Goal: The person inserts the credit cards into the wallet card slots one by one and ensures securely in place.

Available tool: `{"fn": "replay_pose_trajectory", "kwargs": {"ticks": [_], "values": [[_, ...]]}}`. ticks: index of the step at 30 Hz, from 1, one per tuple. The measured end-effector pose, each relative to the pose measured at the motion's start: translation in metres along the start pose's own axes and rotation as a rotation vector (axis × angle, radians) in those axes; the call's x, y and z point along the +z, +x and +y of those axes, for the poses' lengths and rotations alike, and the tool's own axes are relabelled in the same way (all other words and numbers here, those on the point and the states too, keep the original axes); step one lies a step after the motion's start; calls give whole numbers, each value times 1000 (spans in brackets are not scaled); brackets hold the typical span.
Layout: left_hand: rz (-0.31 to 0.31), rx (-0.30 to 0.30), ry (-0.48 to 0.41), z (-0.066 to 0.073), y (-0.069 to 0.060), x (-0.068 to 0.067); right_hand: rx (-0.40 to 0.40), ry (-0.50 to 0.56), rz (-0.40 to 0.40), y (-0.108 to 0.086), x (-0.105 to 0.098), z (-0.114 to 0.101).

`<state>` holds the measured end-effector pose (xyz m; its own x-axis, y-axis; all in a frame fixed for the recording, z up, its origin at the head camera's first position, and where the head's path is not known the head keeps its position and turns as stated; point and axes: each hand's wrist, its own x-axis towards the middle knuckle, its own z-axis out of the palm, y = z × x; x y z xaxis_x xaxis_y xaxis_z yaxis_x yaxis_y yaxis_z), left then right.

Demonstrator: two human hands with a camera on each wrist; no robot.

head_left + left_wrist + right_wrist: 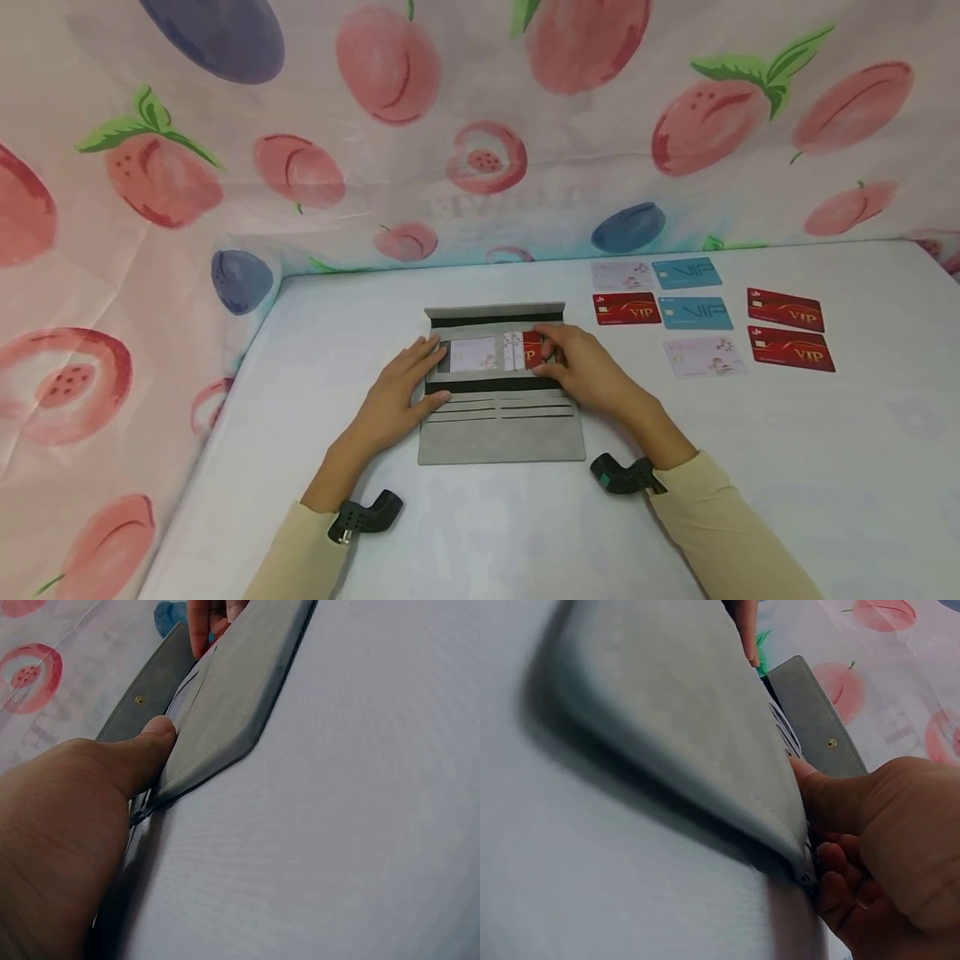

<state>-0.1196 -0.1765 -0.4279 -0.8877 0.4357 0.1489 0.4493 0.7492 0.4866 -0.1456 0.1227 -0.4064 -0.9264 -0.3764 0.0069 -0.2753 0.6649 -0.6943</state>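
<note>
A grey wallet lies unfolded on the white table. In its middle section a pale card sits behind a clear window, with pale floral cards showing to its right. At the right end of that section my right hand pinches a red VIP card between thumb and fingers. My left hand rests on the wallet's left edge, fingers extended. In the left wrist view its thumb presses on the wallet edge. The right wrist view shows the right fingers curled at the wallet's side, the card itself hidden.
Right of the wallet lie several loose cards: blue VIP cards, red VIP cards and pale floral ones. A peach-patterned cloth hangs behind the table and along its left. Each wrist carries a black device.
</note>
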Motion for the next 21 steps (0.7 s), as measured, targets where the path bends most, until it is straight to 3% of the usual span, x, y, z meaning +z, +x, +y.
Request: {"fn": "replay_pose_trajectory", "kwargs": {"ticks": [11, 21], "values": [[9, 8, 7, -2, 0, 1, -11, -72, 5, 2, 4, 0], [4, 7, -9, -1, 0, 0, -31, -73, -2, 4, 4, -1]]}}
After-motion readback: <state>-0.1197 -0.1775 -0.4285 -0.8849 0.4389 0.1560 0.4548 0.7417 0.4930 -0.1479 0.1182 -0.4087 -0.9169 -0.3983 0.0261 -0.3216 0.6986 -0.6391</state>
